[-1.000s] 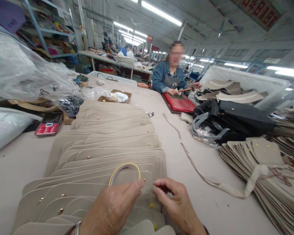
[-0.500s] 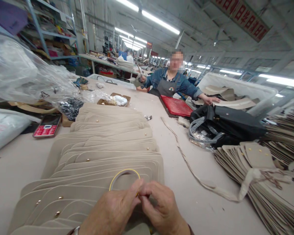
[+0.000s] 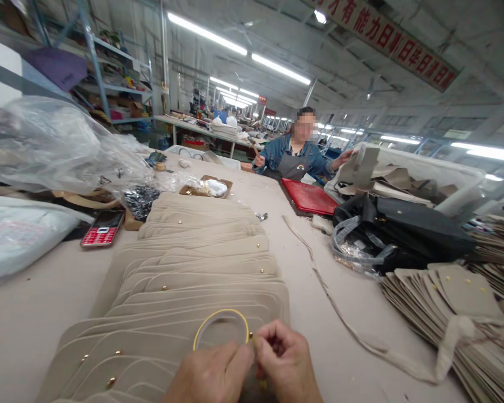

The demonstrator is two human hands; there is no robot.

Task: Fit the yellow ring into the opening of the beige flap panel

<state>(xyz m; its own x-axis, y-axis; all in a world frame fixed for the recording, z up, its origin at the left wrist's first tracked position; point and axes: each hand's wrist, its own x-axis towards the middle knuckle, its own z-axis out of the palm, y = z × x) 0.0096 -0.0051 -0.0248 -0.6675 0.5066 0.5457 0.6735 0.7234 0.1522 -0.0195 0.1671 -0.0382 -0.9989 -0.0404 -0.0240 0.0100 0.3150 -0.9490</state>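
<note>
My left hand gripped a round, yellow-edged roll of tape above flat, round-cornered beige panels; my right hand was pinched closed, its contents hidden. Probably detaching tape, I next needed a clean pull.

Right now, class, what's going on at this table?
The left hand and right hand are close together over overlapping beige pieces. A yellow-edged ring shows just beyond the left; anything pinched between them is unclear. Across the table, a co-worker behind a red pad has an arm out toward a white bin.
</note>
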